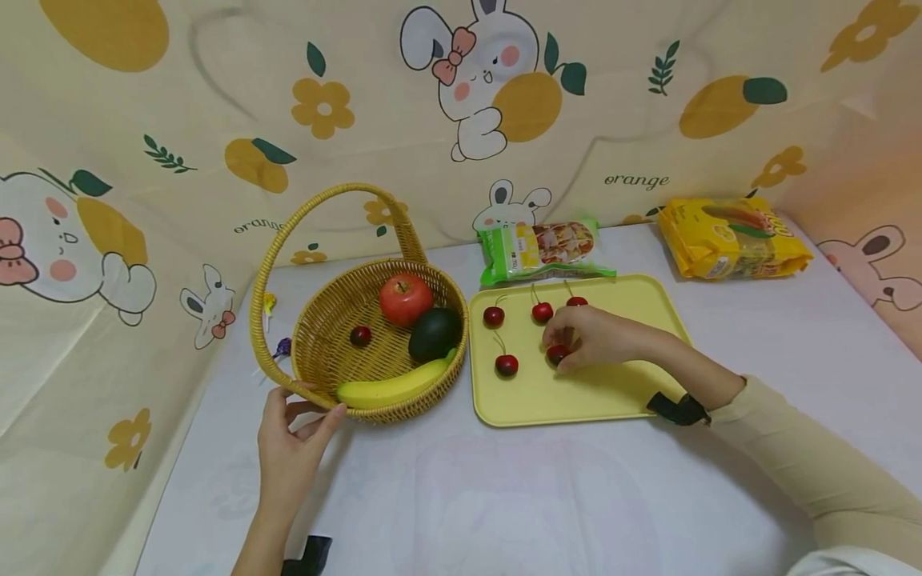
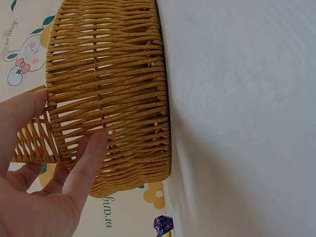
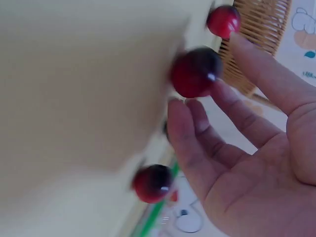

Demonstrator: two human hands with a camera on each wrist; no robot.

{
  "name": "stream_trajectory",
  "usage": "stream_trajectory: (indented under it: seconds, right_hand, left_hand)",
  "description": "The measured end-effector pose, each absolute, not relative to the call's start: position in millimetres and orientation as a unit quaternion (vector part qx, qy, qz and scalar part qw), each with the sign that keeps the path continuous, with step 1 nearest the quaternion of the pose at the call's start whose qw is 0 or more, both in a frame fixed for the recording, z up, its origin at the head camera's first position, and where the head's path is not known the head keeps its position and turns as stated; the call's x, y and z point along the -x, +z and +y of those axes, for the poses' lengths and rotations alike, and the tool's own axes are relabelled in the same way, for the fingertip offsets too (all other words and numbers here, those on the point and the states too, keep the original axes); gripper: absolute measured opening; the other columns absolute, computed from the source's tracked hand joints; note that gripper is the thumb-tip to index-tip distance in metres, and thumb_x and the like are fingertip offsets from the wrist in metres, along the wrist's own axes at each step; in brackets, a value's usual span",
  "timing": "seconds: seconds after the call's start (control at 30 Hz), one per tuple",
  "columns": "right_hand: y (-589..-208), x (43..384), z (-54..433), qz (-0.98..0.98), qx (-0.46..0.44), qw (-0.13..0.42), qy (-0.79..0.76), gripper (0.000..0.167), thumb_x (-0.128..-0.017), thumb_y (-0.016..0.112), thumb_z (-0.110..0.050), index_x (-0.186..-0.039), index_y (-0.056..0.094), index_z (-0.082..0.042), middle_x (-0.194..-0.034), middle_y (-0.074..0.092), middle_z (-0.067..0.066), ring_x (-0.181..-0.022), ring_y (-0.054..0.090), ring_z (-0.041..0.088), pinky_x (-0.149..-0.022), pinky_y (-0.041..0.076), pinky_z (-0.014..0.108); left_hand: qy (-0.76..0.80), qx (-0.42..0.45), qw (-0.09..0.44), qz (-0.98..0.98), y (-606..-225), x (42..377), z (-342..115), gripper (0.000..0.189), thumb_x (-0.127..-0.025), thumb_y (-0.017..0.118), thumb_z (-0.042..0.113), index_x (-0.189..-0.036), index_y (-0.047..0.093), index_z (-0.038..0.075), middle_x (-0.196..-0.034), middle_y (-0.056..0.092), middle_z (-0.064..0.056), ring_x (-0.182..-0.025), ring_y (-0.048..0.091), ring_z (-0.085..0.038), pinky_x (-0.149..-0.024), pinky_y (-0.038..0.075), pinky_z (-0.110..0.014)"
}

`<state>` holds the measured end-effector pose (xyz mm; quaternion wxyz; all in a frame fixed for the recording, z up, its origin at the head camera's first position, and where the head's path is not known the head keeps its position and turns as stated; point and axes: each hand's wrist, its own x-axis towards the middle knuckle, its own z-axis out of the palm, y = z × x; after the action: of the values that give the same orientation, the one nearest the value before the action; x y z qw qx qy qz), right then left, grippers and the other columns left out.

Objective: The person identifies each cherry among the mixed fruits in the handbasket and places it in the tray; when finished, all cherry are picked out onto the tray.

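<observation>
A wicker basket (image 1: pixel 324 304) with an arched handle stands left of centre. It holds an apple (image 1: pixel 406 300), an avocado (image 1: pixel 435 334), a banana (image 1: pixel 392 387) and a cherry (image 1: pixel 360 336). My left hand (image 1: pixel 291 452) grips its near rim at the handle's base, fingers about the weave (image 2: pixel 108 98). On the yellow tray (image 1: pixel 612 392), my right hand (image 1: pixel 601 336) surrounds a cherry (image 3: pixel 196 72) with fingers spread; the upper digit looks apart from it in the right wrist view. Other cherries lie near: one at front left (image 1: pixel 507 366), one at back left (image 1: pixel 493 317), two behind the hand.
A green-and-white food packet (image 1: pixel 543 250) lies behind the tray. A yellow package (image 1: pixel 735 240) sits at the back right. Two wrapped lollipops, one purple (image 1: pixel 283 347) and one yellow (image 1: pixel 270 302), lie left of the basket. A printed cloth wall bounds the back.
</observation>
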<state>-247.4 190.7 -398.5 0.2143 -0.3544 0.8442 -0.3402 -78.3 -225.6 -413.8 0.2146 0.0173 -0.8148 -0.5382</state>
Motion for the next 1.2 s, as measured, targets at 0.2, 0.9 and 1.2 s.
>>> stream_trajectory:
  seconds: [0.2,0.9,1.2]
  right_hand:
    - [-369,252,167,0.834,0.392,0.189,-0.338,0.027,-0.085,0.081,-0.012,-0.107,0.068,-0.004,-0.102,0.063,0.009,-0.09,0.058,0.026,-0.073,0.054,0.033]
    - [-320,301,-96,0.748,0.453,0.261,-0.409,0.031,-0.088,0.072,0.002,-0.119,0.065,0.005,-0.124,0.062,0.018,-0.117,0.057,0.029,-0.086,0.055,0.022]
    - [-349,296,-125,0.78,0.418,0.35,-0.307,0.038,-0.09,0.07,0.0,-0.127,0.065,0.0,-0.117,0.064,0.012,-0.059,0.04,0.01,-0.056,0.039,0.028]
  left_hand:
    - [-0.541,-0.017,0.213,-0.814,-413,78,-225,0.048,-0.081,0.077,-0.011,-0.119,0.048,-0.007,-0.117,0.052,-0.015,-0.096,0.063,-0.023,-0.071,0.062,-0.023]
    - [-0.531,-0.003,0.225,-0.817,-419,81,-228,0.051,-0.079,0.079,-0.01,-0.119,0.048,-0.01,-0.119,0.051,-0.005,-0.095,0.063,-0.017,-0.07,0.062,-0.023]
    - [-0.529,-0.01,0.221,-0.819,-406,77,-221,0.048,-0.079,0.076,-0.014,-0.118,0.047,-0.011,-0.117,0.052,-0.014,-0.093,0.062,-0.02,-0.07,0.061,-0.021]
